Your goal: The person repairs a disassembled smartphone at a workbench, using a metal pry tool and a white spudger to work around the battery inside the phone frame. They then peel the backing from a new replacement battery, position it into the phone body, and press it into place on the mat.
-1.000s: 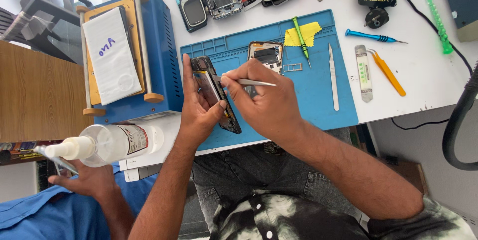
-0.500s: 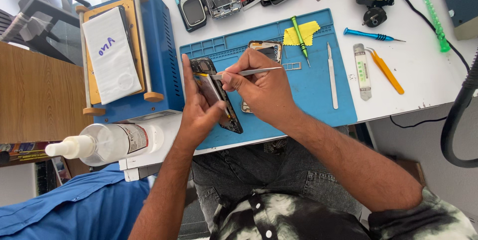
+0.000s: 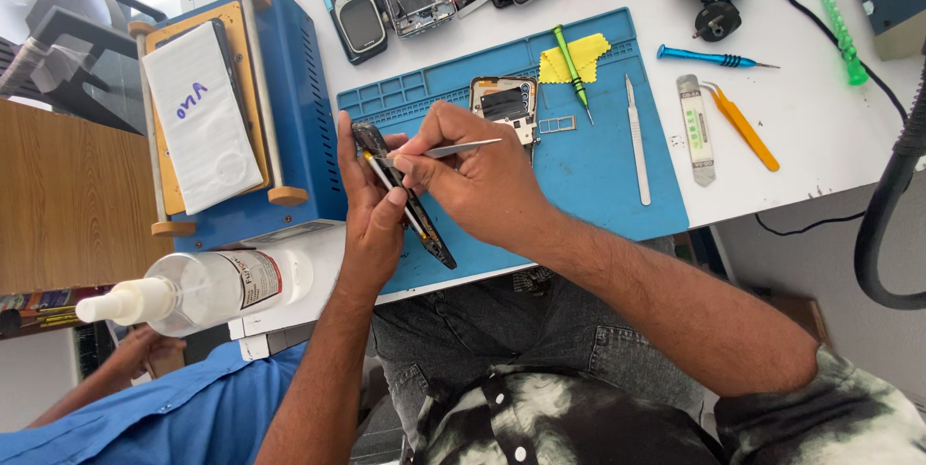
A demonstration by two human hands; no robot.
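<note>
Bench point(image 3: 820, 151) in white carries everything, and a blue mat point(image 3: 598, 166) covers its middle, its top edge moulded into small trays; whether anything lies in them is hard to tell from this height. At the left stands a blue machine point(image 3: 299, 118) with a white sheet laid on its plate. A clear bottle point(image 3: 207, 287) with a white nozzle lies on its side near the front edge, just above another person's blue sleeve point(image 3: 154, 422).

Over the mat's near left corner the left hand point(image 3: 371, 214) curls around a dark phone point(image 3: 410, 200), fingers closed along its back, tilting it edge-up, likely so that the side faces the tool. The right hand point(image 3: 477, 180) pinches steel tweezers point(image 3: 453, 149) between thumb and forefinger, the tips resting at the phone's upper edge while the handle points away over the mat.

Spare parts sit within reach: an opened phone frame point(image 3: 503, 103) on the mat, a green screwdriver point(image 3: 571, 60) across a yellow cloth point(image 3: 574, 60), a scalpel point(image 3: 637, 137), and off the mat an orange pry tool point(image 3: 741, 124).
</note>
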